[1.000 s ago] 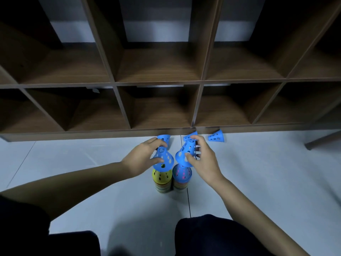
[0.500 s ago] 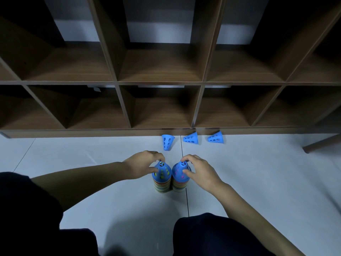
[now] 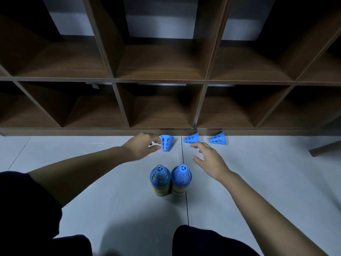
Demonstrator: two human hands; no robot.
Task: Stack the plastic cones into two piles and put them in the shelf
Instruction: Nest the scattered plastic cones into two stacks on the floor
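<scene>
My two piles of cones stand upright side by side on the floor [image 3: 92, 163], touching, each topped by a blue cone: the left pile [image 3: 160, 179] shows yellow through its holes, the right pile [image 3: 181, 177] pink. Beyond them three loose blue cones lie on their sides just in front of the shelf [image 3: 160, 81]: the left cone [image 3: 166, 142], the middle cone [image 3: 191, 139] and the right cone [image 3: 218, 138]. My left hand [image 3: 144, 145] is at the left cone, thumb and fingers curved against its side; in this dim light I cannot tell whether they grip it. My right hand [image 3: 208, 157] is spread and holds nothing, fingertips just short of the middle cone.
</scene>
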